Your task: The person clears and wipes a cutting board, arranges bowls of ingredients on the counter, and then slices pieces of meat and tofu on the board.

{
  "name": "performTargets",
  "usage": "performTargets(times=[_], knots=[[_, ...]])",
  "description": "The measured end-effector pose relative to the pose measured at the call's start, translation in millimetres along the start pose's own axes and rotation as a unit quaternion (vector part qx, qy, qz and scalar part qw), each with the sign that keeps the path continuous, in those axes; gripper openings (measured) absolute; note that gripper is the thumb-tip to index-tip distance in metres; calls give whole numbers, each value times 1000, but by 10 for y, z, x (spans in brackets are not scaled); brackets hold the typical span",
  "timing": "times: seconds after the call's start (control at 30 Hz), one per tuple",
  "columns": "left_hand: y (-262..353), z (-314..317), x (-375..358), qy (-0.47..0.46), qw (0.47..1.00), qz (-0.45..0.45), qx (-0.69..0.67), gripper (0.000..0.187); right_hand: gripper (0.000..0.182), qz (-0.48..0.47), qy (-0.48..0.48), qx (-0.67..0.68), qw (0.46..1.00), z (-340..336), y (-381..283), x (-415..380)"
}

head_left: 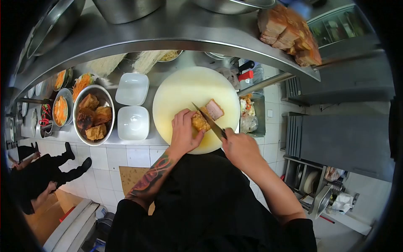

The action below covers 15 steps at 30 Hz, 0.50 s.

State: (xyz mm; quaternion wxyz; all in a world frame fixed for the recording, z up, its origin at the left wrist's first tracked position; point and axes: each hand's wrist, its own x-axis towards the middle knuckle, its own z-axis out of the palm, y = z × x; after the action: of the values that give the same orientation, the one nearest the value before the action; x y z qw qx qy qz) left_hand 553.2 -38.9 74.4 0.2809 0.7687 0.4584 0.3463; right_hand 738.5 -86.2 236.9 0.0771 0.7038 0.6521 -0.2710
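A round pale cutting board point(184, 90) lies on the steel counter. On it sits a slab of roast pork point(208, 114) with golden crackling and a pink cut face. My left hand point(184, 131) presses down on the near end of the meat. My right hand point(240, 147) grips the handle of a knife point(209, 122), whose blade runs diagonally across the pork between the held part and the cut end.
Two white square dishes point(132, 105) stand left of the board. A steel bowl of roast meat chunks point(93, 115) and bowls of shredded carrot point(61, 110) sit further left. More roast pork point(289, 33) rests on the overhead shelf. Another person point(37, 176) stands at the left.
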Motion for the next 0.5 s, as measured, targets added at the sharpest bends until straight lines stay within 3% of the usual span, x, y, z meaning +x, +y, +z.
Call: performTargets(times=[0.1,0.2,0.37,0.5], knots=[[-1,-4,17,2,1000,3,2,71,22,-14,24,18,999,13,51,-8],[6,4,12,2,1000,1,1,71,21,-14,-11,-6,1000,-58,84,-171],[-19,12,61,10,1000,14,1,71,24,26,5,16,1000,685,194,270],[-24,-89,-14,-13,999,18,-44,76,30,-9,10,37,999,391,306,271]])
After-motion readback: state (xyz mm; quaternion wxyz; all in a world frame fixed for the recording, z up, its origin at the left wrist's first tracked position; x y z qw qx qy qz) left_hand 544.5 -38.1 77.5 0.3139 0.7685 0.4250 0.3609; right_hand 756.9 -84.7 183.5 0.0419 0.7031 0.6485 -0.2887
